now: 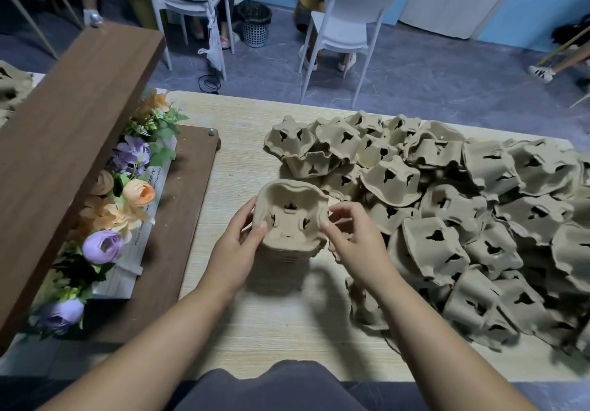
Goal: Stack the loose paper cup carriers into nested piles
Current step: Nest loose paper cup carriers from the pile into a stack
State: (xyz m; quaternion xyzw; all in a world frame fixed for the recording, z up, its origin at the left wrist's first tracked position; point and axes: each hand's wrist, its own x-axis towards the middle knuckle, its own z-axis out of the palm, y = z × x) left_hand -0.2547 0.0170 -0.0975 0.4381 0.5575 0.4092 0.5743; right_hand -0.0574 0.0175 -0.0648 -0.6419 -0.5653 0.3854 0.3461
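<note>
Paper cup carriers point(463, 212) mostly loose, heaped bottoms-up and at all angles across the right half of the table point(255, 331), from the far edge down to the near right corner. Only one nested pile point(281, 259) in sight, standing on bare wood at mid-table just left of the heap, cup wells upward, several rims layered down its side. Topmost carrier point(289, 219) seated on it, seemingly square with those below, though impossible to say whether pressed fully home. Left hand point(236, 244) wrapped round the pile's left side, thumb on the upper rim, fingers curled behind, steadying. Right hand point(354, 244) half-curled at the right rim, fingertips at or just off the edge; cannot tell whether gripping or merely close. Nothing else carried in either hand. By judgement, early in the job: a small share stacked, dozens left in the heap, likely enough for several more piles. Further carriers point(12, 88) at the far left edge beyond a slanted wooden board point(70, 142), stacked or loose not clear. Probably next: reaching right for another loose carrier, turning it wells-up, dropping it on. Artificial flowers point(127, 193) in a tray to the left, well apart from the pile.
</note>
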